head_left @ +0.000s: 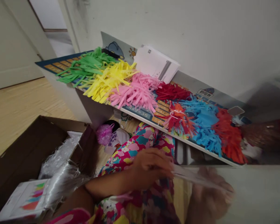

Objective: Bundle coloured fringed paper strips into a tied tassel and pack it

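Note:
Over my lap, my left hand (151, 168) has its fingers closed on one end of a thin, pale, see-through strip (191, 175) that looks like plastic. My right hand (211, 193), blurred by motion, grips the strip's other end, so it stretches between the two. On the narrow shelf just beyond lie paper tassels in bunches: green (91, 63), yellow (112, 79), pink (137, 90), dark red (172, 91), blue (204, 119) and red (231, 135). A mixed-colour tassel bundle (178, 118), tied with white string, lies at the front edge, nearest my hands.
A stack of white printed cards (155, 63) leans against the wall behind the tassels. At lower left stands an open cardboard box (16, 152) holding clear plastic packaging (58, 158) and a printed tassel picture (25, 199). A purple mesh ball (104, 134) sits beneath the shelf.

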A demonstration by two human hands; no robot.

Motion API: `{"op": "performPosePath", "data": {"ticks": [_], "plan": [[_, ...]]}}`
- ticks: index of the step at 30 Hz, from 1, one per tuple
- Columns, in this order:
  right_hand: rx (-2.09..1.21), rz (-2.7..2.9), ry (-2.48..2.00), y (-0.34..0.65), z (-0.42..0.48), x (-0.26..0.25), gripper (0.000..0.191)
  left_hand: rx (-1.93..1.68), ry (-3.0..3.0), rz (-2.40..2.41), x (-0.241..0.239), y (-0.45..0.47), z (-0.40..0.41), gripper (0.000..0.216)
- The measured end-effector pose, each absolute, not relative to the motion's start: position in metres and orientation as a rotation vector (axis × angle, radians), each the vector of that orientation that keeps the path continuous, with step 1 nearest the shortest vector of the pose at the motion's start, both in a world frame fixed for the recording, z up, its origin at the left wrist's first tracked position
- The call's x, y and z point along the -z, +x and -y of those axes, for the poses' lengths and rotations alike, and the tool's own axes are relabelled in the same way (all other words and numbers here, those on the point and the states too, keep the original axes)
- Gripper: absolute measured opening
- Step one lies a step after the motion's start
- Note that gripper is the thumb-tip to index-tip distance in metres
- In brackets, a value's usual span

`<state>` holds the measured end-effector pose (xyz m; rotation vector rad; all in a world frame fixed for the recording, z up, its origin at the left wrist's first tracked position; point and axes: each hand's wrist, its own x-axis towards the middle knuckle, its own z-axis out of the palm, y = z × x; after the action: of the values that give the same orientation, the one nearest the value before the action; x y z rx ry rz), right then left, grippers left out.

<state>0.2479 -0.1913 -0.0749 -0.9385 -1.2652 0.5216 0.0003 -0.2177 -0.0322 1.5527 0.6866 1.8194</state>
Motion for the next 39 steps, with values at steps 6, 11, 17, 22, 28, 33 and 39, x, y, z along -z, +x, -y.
{"op": "performPosePath", "data": {"ticks": [6, 11, 17, 22, 28, 33, 39], "plan": [[-0.534, 1.360, -1.004, 0.246, 0.217, 0.043, 0.015, -1.777, 1.969, -0.909, 0.033, -0.037, 0.223, 0.007], [-0.627, 1.519, -1.005, 0.238, 0.218, 0.061, 0.021, -1.566, 2.085, -0.918, 0.053, -0.047, 0.232, 0.020], [-0.772, 1.411, -0.989, 0.227, 0.222, 0.111, 0.015, -1.552, 2.009, -1.075, 0.086, -0.041, 0.238, 0.022], [-0.878, 1.351, -0.962, 0.227, 0.227, 0.131, 0.035, -1.483, 1.886, -1.144, 0.097, -0.040, 0.250, 0.023], [-0.904, 1.364, -1.127, 0.221, 0.215, 0.152, 0.030, -1.479, 1.710, -1.380, 0.112, -0.027, 0.248, 0.014], [-0.899, 1.288, -1.241, 0.207, 0.218, 0.167, 0.034, -1.415, 1.433, -1.638, 0.131, -0.008, 0.251, 0.022], [-0.765, 1.259, -1.410, 0.191, 0.230, 0.167, 0.031, -1.384, 0.888, -1.698, 0.147, 0.006, 0.253, 0.039]]}}
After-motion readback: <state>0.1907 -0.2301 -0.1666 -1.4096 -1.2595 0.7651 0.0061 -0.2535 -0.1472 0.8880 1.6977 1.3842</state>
